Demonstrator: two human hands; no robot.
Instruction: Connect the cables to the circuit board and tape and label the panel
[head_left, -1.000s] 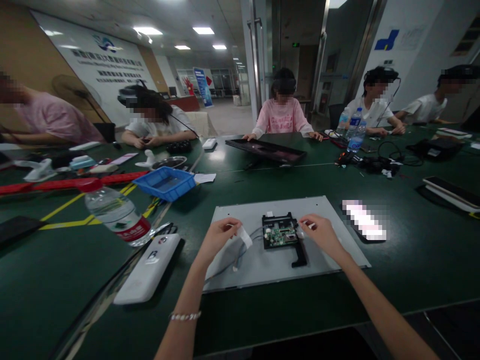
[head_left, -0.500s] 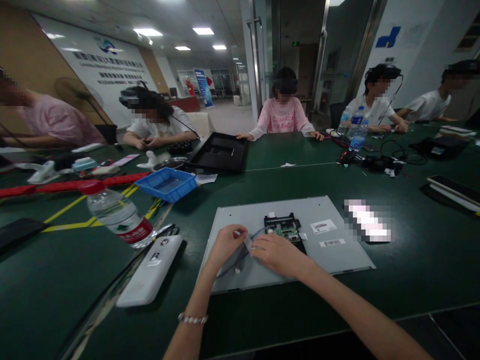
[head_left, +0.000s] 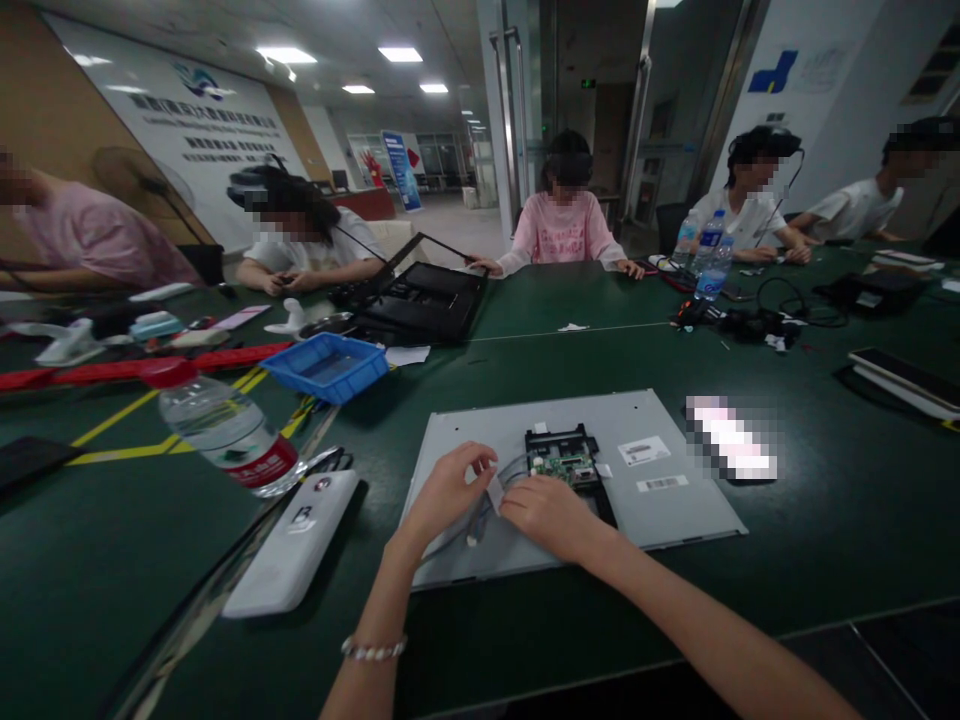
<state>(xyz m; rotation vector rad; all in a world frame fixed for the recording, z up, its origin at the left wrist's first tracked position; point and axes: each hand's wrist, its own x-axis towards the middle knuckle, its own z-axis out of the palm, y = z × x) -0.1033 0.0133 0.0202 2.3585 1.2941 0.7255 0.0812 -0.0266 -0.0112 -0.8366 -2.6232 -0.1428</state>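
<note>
A flat grey display panel (head_left: 697, 512) lies back side up on the green table. On it sits a black bracket (head_left: 602, 505) with a green circuit board (head_left: 559, 466). Grey cables (head_left: 480, 518) run left from the board beneath my hands, and a small white connector (head_left: 472, 540) shows at one end. My left hand (head_left: 448, 490) pinches the upper end of a small white strip (head_left: 495, 492), which looks like tape. My right hand (head_left: 551, 515), fingers curled, grips the strip's lower end beside the cables. The right fingertips are partly hidden.
Left of the panel are a white power bank (head_left: 292, 550) and a tilted water bottle (head_left: 232, 435). A blue tray (head_left: 326, 366) stands farther back, near a black housing (head_left: 431, 300). A blurred bright phone-like object (head_left: 731, 440) lies to the right. Several people sit opposite.
My fingers have shifted slightly around the white strip, and more of it shows. Across the table, a thin black frame now stands raised over the black housing. The view has moved slightly.
</note>
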